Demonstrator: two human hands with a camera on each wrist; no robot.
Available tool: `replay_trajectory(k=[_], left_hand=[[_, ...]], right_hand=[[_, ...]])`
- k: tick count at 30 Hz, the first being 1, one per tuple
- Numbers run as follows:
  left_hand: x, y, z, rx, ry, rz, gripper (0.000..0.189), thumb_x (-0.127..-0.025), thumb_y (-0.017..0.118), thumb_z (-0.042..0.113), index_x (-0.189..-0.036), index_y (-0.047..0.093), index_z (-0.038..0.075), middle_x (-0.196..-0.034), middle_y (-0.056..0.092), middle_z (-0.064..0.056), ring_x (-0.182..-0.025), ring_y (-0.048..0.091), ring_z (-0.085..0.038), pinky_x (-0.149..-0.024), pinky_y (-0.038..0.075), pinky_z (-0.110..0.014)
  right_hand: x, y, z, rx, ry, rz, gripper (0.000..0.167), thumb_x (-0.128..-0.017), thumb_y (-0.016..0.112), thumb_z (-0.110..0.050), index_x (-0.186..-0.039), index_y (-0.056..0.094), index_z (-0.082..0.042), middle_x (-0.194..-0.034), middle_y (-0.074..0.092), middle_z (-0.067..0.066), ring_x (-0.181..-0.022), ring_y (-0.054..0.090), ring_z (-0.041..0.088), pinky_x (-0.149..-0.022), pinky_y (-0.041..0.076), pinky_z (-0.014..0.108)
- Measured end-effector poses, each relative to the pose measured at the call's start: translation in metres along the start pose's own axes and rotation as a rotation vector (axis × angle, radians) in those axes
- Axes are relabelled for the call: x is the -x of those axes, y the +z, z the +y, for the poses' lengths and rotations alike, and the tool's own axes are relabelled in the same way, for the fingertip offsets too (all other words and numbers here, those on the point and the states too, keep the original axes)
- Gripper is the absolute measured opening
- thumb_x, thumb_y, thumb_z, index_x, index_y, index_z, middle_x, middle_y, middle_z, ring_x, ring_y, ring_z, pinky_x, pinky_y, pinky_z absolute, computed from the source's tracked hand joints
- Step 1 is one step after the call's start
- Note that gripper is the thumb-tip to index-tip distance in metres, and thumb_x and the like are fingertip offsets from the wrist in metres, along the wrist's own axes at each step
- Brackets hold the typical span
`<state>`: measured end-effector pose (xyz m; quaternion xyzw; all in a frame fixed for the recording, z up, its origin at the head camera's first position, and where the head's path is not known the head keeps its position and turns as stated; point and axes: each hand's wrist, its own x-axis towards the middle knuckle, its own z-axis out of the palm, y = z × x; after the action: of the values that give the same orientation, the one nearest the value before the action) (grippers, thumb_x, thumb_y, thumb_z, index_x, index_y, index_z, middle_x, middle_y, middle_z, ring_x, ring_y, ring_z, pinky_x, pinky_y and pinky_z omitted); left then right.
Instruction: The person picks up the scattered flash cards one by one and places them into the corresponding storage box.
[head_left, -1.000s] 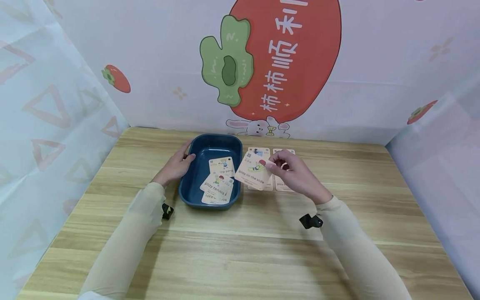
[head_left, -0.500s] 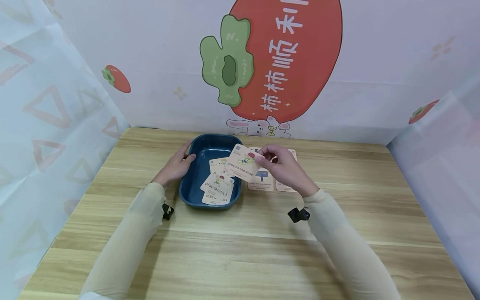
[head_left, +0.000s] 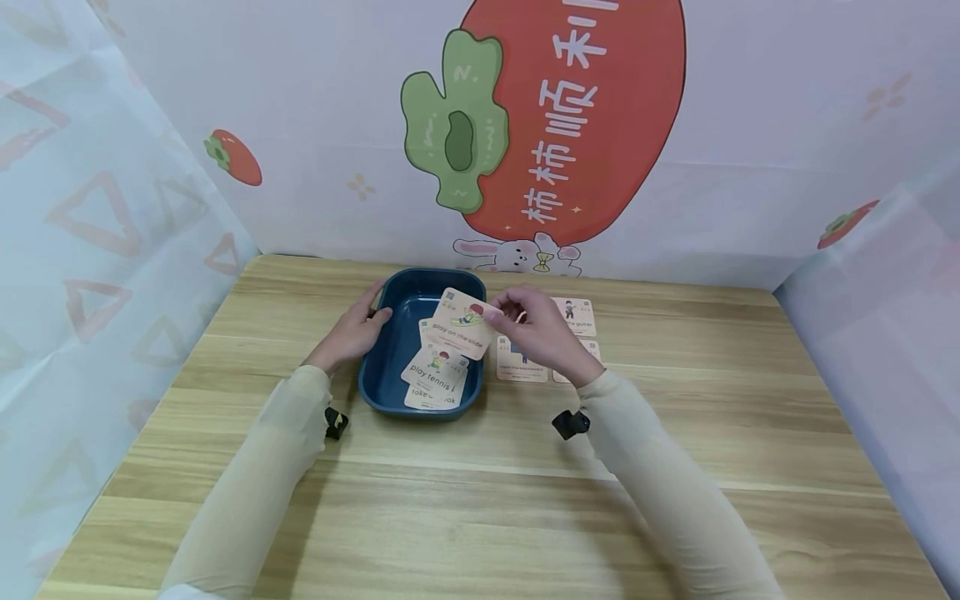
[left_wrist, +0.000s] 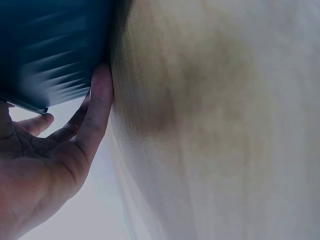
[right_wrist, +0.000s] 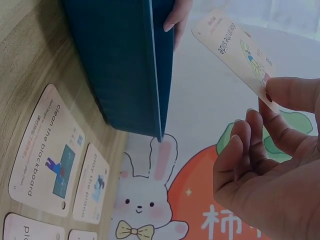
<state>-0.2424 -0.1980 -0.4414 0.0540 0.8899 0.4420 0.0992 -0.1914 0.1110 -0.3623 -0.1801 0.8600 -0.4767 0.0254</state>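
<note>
A dark blue tray (head_left: 384, 379) stands on the table; my left hand (head_left: 351, 335) holds its left side, thumb over the rim and fingers along the outer wall, as the left wrist view shows. Between thumb and forefinger my right hand (head_left: 543, 333) pinches one corner of a "play on the slide" flashcard (head_left: 462, 323). That card is tilted above the tray's right part, clear of the rim in the right wrist view. Inside the tray lie overlapping flashcards, among them a "play tennis" card (head_left: 433, 375); others are partly covered.
Right of the tray, flashcards lie on the wooden table (head_left: 450, 517): a "clean the blackboard" card (right_wrist: 47, 155), a "play the piano" card (right_wrist: 92, 185) and a guitar card (head_left: 577, 315). My right hand partly hides them. A printed backdrop (head_left: 322, 108) stands behind the table.
My right hand has moved left, carrying the slide card from above the table cards to above the tray. More of the table cards show. My left hand stays on the tray.
</note>
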Motion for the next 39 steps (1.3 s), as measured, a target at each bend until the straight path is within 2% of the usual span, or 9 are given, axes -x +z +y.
replay_trajectory(k=[20,33,39], left_hand=[[0.001,-0.001,0.001,0.006,-0.003,-0.009,0.062,-0.111,0.036,0.027,-0.165,0.006,0.019,-0.156,0.032,-0.032,-0.139,0.038,-0.049,-0.112,0.031,-0.064],[0.002,-0.002,0.001,0.008,-0.010,-0.013,0.062,-0.111,0.035,0.031,-0.165,0.006,0.022,-0.152,0.038,-0.031,-0.135,0.043,-0.047,-0.110,0.034,-0.064],[0.001,-0.002,0.000,0.015,-0.013,-0.015,0.062,-0.111,0.036,0.033,-0.165,0.007,0.023,-0.150,0.041,-0.030,-0.133,0.046,-0.046,-0.109,0.036,-0.063]], right_hand=[[-0.011,0.023,0.007,0.065,0.017,-0.035,0.012,-0.101,0.065,-0.018,-0.103,0.070,-0.008,-0.101,0.055,0.008,-0.093,0.051,0.024,-0.077,0.046,0.035],[-0.014,0.035,0.021,0.120,-0.017,-0.072,0.010,-0.100,0.067,-0.020,-0.098,0.072,-0.012,-0.093,0.057,0.004,-0.091,0.051,0.024,-0.074,0.045,0.034],[-0.013,0.040,0.022,0.163,-0.001,-0.100,0.009,-0.099,0.069,-0.019,-0.095,0.073,-0.012,-0.096,0.056,0.005,-0.092,0.051,0.024,-0.076,0.045,0.035]])
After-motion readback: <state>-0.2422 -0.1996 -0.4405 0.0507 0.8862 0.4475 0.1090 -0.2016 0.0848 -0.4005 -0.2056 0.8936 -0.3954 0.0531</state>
